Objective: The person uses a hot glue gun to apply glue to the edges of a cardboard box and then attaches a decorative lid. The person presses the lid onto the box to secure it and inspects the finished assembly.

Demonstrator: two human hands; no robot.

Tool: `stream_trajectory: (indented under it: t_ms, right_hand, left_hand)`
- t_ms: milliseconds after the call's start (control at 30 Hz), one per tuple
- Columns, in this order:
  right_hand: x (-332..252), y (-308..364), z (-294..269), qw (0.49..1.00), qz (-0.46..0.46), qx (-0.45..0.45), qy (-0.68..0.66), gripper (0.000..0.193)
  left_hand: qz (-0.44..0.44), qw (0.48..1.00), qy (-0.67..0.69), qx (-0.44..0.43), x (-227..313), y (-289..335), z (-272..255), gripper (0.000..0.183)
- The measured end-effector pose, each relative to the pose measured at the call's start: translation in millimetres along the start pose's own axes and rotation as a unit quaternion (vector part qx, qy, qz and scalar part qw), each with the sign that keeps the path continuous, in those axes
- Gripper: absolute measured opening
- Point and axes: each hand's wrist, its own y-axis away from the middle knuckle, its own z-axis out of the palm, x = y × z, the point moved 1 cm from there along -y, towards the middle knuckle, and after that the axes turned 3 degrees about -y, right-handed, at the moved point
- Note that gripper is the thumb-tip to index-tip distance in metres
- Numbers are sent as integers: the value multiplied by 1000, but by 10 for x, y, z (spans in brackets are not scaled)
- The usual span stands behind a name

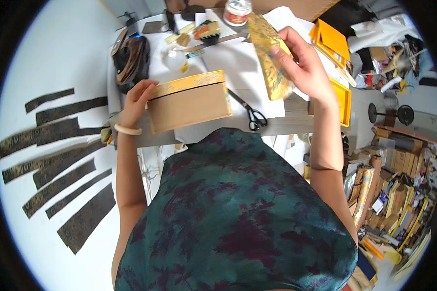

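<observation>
My left hand pinches the left edge of a tan board panel, its far edge covered by a yellow patterned strip with a dark line below it. The panel is held above the near edge of the table. Raised at the right, my right hand grips a long yellow brocade-like piece with grey-blue patterning, thumb on top; its lower end is slightly blurred. Scissors with black handles lie on the table between the two pieces, partly next to the panel's right edge.
A black and bronze iron-like appliance stands at the table's left. Farther back are a white jar with a red label and a small white bowl. Orange box-like frames sit at right. Dark patterned strips hang or lie at far left.
</observation>
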Motion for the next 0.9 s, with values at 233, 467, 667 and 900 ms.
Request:
stream_trajectory:
  t_ms: [233, 467, 667, 900]
  right_hand:
    - [-1216, -388, 725, 915, -86, 24, -393, 38]
    - [102, 41, 1198, 871, 192, 118, -436, 31]
    - [936, 663, 1558, 794, 336, 187, -471, 10]
    - [1011, 792, 1449, 788, 350, 244, -444, 9]
  left_hand:
    - [22, 942, 334, -6, -318, 117, -76, 45]
    - [5, 842, 536, 66, -589, 161, -59, 83]
    - [11, 892, 443, -86, -391, 194, -156, 114]
    - [-20, 892, 446, -68, -160, 243, -204, 120]
